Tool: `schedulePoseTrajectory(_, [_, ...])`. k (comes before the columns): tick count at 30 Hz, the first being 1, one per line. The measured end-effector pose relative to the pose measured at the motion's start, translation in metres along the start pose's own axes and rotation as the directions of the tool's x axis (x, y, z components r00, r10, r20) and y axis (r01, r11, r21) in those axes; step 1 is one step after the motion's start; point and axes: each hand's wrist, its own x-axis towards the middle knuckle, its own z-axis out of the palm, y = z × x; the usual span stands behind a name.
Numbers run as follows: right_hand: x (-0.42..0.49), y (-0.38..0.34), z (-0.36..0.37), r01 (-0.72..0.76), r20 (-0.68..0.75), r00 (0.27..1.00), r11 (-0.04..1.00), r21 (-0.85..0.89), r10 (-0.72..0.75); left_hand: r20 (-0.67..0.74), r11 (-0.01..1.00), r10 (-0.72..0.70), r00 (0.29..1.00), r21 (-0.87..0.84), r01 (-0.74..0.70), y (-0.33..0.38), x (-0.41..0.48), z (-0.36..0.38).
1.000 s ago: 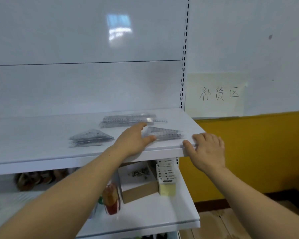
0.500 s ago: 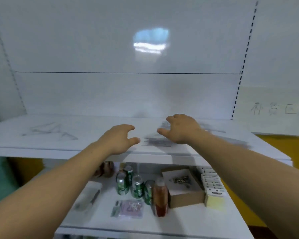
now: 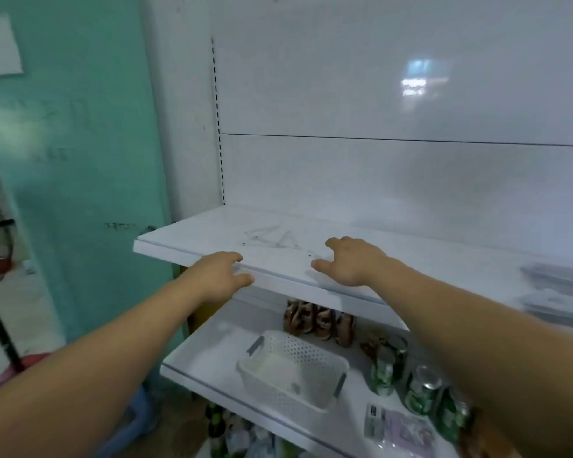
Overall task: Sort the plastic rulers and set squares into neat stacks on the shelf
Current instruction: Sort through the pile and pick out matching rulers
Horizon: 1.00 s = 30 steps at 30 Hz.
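Note:
A few clear plastic set squares (image 3: 272, 238) lie loose and overlapping on the left part of the white shelf (image 3: 192, 238). My right hand (image 3: 351, 261) hovers over the shelf just right of them, fingers spread, holding nothing. At the shelf's front edge is my left hand (image 3: 220, 276), fingers apart and empty, below and left of the set squares. Blurred stacks of rulers and set squares (image 3: 558, 292) lie at the far right of the shelf.
The lower shelf holds a white perforated basket (image 3: 291, 375), brown packets (image 3: 318, 322), green cans (image 3: 411, 378) and a flat packet (image 3: 399, 428). A teal wall (image 3: 80, 160) stands to the left. The white back panel (image 3: 377, 94) rises behind the shelf.
My view has swung left from the shelf's right end to its left end. Both hands left the sorted stacks and travelled left toward the loose set squares.

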Motion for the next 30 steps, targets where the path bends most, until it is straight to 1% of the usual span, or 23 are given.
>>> schedulePoseTrajectory(7, [0.084, -0.034, 0.017, 0.030, 0.043, 0.999, 0.998, 0.056, -0.033, -0.019, 1.000, 0.014, 1.000, -0.009, -0.014, -0.032, 0.054, 0.004])
schedulePoseTrajectory(11, [0.143, -0.043, 0.023, 0.060, 0.050, 0.997, 0.996, 0.069, -0.063, -0.020, 0.997, 0.061, 0.998, 0.058, -0.060, -0.036, 0.100, 0.010])
schedulePoseTrajectory(13, [0.174, -0.044, 0.023, 0.072, 0.085, 0.993, 0.994, 0.085, -0.080, 0.040, 0.991, 0.092, 0.995, 0.091, -0.096, -0.040, 0.125, 0.009])
schedulePoseTrajectory(16, [0.214, -0.044, 0.027, 0.130, 0.102, 0.984, 0.982, 0.136, -0.145, 0.187, 0.979, 0.155, 0.970, 0.105, -0.177, -0.048, 0.151, 0.008])
schedulePoseTrajectory(18, [0.230, -0.046, 0.031, 0.176, 0.100, 0.976, 0.971, 0.162, -0.194, 0.213, 0.977, 0.186, 0.959, 0.067, -0.204, -0.055, 0.158, 0.007])
schedulePoseTrajectory(21, [0.242, -0.054, 0.034, 0.229, 0.115, 0.962, 0.963, 0.139, -0.246, 0.171, 0.970, 0.234, 0.957, 0.029, -0.242, -0.068, 0.160, 0.005])
schedulePoseTrajectory(23, [0.248, -0.059, 0.032, 0.239, 0.084, 0.965, 0.964, 0.120, -0.250, 0.119, 0.965, 0.256, 0.959, 0.020, -0.260, -0.079, 0.159, 0.003])
schedulePoseTrajectory(26, [0.250, -0.069, 0.030, 0.223, 0.044, 0.973, 0.970, 0.096, -0.228, 0.027, 0.966, 0.255, 0.967, -0.040, -0.254, -0.099, 0.157, -0.002])
schedulePoseTrajectory(30, [0.241, -0.088, 0.034, 0.157, 0.009, 0.987, 0.983, 0.095, -0.158, -0.020, 0.961, 0.264, 0.964, -0.079, -0.265, -0.127, 0.151, -0.011])
